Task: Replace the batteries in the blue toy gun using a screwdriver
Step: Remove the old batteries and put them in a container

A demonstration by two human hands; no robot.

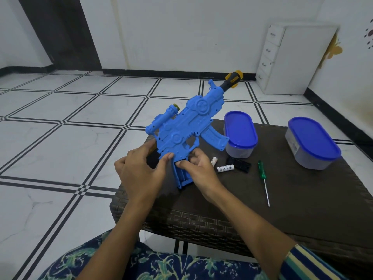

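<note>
I hold the blue toy gun (181, 126) tilted up over the left end of the dark wicker table (282, 199), its black and yellow muzzle pointing up to the right. My left hand (139, 170) grips the rear of the gun body. My right hand (198, 168) is on the grip, fingertips at its open battery slot. Two white batteries (222, 165) lie on the table just right of my right hand, beside a black cover piece (241, 163). A green-handled screwdriver (263, 180) lies further right.
Two oval containers with blue lids stand on the table, one (240, 134) behind the batteries and one (313, 142) at the far right. A white drawer cabinet (292, 59) stands against the wall. Tiled floor lies to the left.
</note>
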